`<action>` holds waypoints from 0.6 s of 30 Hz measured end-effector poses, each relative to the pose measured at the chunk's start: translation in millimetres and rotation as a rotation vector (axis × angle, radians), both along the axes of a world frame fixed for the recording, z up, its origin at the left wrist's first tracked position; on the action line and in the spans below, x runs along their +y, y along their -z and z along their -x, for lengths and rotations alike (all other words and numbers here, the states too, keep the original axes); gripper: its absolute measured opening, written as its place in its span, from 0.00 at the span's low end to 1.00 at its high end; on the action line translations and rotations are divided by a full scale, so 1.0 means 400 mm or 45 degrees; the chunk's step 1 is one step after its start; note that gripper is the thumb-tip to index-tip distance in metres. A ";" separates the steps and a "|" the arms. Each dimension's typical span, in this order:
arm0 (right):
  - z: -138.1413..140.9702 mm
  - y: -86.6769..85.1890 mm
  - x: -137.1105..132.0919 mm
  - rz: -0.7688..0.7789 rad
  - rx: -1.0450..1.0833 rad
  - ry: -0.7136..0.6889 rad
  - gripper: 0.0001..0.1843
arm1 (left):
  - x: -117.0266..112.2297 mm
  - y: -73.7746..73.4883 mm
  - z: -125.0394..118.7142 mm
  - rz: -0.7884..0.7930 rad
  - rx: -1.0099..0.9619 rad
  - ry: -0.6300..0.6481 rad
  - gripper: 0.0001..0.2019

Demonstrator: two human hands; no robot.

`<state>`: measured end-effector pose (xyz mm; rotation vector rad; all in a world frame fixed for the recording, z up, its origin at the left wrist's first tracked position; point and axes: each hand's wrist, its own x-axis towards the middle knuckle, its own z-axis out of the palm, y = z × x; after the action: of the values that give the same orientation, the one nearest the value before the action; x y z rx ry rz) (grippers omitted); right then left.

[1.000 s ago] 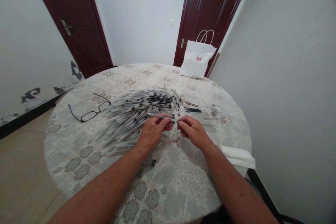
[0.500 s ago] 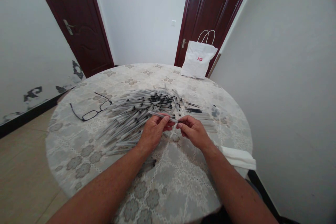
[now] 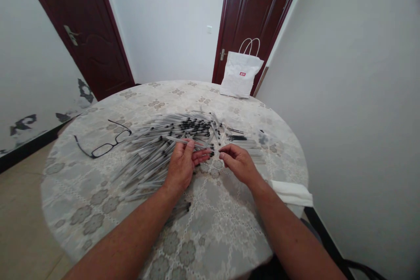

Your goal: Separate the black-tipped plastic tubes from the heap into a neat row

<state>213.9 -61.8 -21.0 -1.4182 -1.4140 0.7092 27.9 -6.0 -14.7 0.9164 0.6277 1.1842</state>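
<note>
A big heap of grey pen barrels with black tips covers the middle of the round table. My left hand rests at the heap's near edge, fingers stretched out to the right. One pen lies across the heap against its thumb tip. My right hand is just to the right, a small gap away, with thumb and forefinger pinched together. What the pinch holds is too small to see.
Black-framed glasses lie left of the heap. A few thin black refills lie to its right. A white paper bag stands at the far edge, a folded white cloth at the right edge. A dark pen lies by my left forearm.
Both hands held one pen between them before. My left hand has moved left onto the heap and spread its fingers, and the right hand has come off the pen, still pinched.
</note>
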 end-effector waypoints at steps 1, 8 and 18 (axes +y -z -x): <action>-0.012 -0.002 0.000 0.009 -0.035 -0.006 0.09 | 0.001 0.000 0.000 -0.010 0.019 -0.012 0.15; -0.130 -0.040 -0.026 0.212 -0.303 -0.269 0.10 | 0.000 0.014 0.000 -0.086 0.170 0.017 0.14; -0.206 -0.033 -0.001 -0.343 0.196 0.675 0.27 | -0.009 0.011 0.001 -0.135 0.245 0.066 0.13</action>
<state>296.2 -62.3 -8.0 -1.4039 -0.9129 0.2666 27.4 -9.6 -19.0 1.1396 0.6963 1.0989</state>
